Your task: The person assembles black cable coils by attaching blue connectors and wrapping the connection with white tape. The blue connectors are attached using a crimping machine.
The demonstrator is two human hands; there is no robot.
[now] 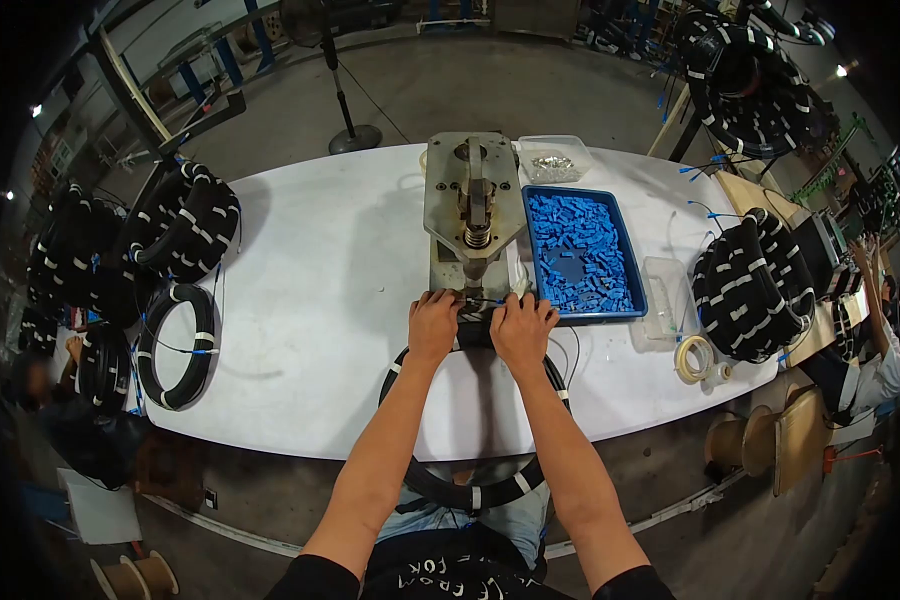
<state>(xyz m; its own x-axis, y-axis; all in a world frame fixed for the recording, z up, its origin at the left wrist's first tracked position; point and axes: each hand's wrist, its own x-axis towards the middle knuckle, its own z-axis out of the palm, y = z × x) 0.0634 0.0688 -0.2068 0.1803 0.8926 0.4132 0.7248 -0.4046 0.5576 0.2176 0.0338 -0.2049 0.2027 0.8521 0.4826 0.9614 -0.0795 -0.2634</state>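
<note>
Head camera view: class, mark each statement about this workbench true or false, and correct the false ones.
1. Both hands, left hand and right hand, rest at the base of the metal press. True.
2. The blue tray holds red parts. False: blue parts.
3. A coiled black cable hangs off the table's near edge. True.
4. The tape roll lies left of the press. False: on the right.

open table [320, 290] is left clear leftward; the right is blocked by the blue tray [635, 300], ahead by the press [470, 205].
</note>
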